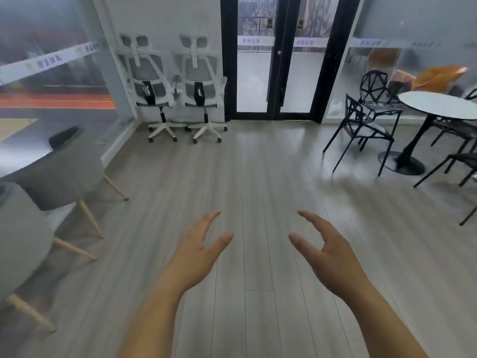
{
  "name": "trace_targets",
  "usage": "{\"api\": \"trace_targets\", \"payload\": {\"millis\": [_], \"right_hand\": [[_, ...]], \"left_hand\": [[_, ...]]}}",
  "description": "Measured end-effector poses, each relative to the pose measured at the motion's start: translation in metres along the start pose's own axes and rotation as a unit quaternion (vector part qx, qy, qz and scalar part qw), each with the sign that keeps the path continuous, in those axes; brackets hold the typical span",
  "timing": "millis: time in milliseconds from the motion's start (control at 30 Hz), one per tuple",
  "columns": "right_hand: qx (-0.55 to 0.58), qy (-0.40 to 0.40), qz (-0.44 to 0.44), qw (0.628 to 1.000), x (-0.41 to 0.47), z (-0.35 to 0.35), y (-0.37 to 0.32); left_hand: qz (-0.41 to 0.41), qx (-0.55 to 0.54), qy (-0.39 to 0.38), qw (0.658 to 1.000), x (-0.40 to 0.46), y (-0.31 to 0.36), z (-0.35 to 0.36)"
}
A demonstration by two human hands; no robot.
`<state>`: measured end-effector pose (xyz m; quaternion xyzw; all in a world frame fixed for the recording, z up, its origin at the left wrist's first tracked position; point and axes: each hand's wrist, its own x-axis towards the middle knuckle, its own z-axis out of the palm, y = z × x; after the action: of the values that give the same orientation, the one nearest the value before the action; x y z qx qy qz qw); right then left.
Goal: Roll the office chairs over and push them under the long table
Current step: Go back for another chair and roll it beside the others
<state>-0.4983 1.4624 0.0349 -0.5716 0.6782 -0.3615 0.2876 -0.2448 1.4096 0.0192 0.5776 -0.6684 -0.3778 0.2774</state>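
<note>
Both chairs, left chair (152, 83) & right chair (201, 83), parked vs far wall, well apart from hands. Left hand (198, 251) & right hand (327, 251) empty, fingers spread, prob pre-shaped to grab a backrest. Long table not clearly in view.

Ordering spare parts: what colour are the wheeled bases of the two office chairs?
White bases, dark casters; head view.

Head-worn view — forward and down, hands (260, 254) near.
</note>
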Motion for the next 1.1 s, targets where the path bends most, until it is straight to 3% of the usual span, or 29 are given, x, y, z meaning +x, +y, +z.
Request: {"api": "trace_targets", "payload": {"millis": [200,400,700,867,1100], "right_hand": [[0.011,0.022,0.049,0.999,0.158,0.031,0.024],[0.066,0.008,0.058,0.996,0.365,0.074,0.029],[0.086,-0.069,-0.015,0.994,0.656,0.146,-0.043],[0.041,-0.100,-0.063,0.992,0.790,0.206,-0.069],[-0.015,-0.054,-0.094,0.994,1.028,0.244,-0.159]], "left_hand": [[0.021,0.016,-0.035,0.999,0.175,-0.017,0.000],[0.001,0.039,-0.019,0.999,0.368,-0.029,-0.029],[-0.042,0.018,0.119,0.992,0.592,-0.045,-0.146],[-0.055,-0.018,0.139,0.989,0.715,-0.089,-0.185],[-0.018,-0.023,0.118,0.993,0.952,-0.118,-0.288]]}}
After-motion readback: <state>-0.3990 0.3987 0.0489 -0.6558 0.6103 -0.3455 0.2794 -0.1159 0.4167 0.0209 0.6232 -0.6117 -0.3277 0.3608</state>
